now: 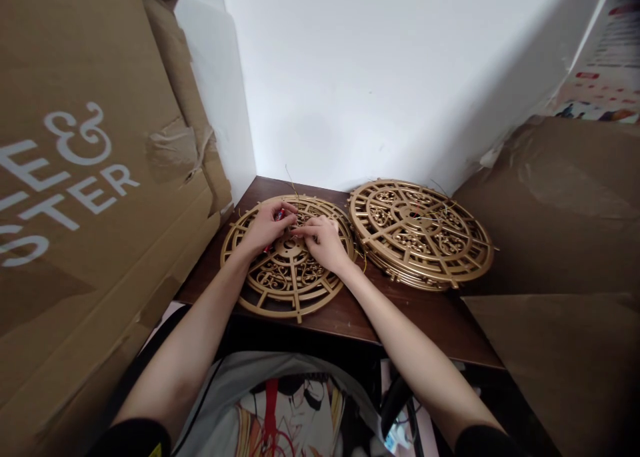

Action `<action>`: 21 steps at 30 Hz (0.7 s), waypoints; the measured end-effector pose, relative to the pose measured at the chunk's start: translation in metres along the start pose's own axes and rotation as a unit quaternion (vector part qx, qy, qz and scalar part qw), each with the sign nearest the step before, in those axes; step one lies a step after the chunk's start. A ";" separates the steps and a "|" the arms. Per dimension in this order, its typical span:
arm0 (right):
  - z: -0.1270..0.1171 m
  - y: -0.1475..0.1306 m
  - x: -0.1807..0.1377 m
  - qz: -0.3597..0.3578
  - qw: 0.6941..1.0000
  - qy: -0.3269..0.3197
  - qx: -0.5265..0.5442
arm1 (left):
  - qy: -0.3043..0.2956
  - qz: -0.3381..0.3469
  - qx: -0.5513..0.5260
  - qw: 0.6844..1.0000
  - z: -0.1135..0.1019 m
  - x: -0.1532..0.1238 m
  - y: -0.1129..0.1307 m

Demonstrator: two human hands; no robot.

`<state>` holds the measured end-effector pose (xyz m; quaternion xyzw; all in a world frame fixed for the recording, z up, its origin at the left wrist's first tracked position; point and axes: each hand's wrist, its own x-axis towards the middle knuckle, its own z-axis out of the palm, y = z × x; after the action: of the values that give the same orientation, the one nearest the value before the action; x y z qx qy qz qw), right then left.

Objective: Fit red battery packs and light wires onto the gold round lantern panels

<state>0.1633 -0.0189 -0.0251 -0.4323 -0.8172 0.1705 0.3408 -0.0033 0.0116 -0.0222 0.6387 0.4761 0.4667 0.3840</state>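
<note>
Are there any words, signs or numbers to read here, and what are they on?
"E &": white print on the big cardboard box at the left; an earlier letter is cut off.
"STER": same box, next line.
Too small and blurred to read: the print on the paper sheet at upper right.

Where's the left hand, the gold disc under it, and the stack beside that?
Left hand (267, 227): head view, back of hand.
Gold disc (291, 251): head view, central hub.
Stack (423, 223): head view, top disc's hub.
</note>
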 end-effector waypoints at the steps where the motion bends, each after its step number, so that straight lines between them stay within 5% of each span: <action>1: 0.000 -0.001 0.000 0.008 1.000 0.004 -0.005 | 0.000 0.001 -0.001 1.000 0.000 0.000 0.001; 15: 0.000 -0.002 0.006 0.033 0.999 -0.020 -0.026 | -0.023 0.014 -0.129 0.991 0.001 -0.007 0.011; 21: 0.004 0.003 0.008 0.073 0.994 0.072 0.048 | -0.027 0.004 -0.115 0.993 0.000 -0.005 0.007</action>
<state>0.1595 -0.0105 -0.0266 -0.4849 -0.7477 0.2026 0.4060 -0.0022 0.0050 -0.0165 0.6046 0.4058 0.5028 0.4658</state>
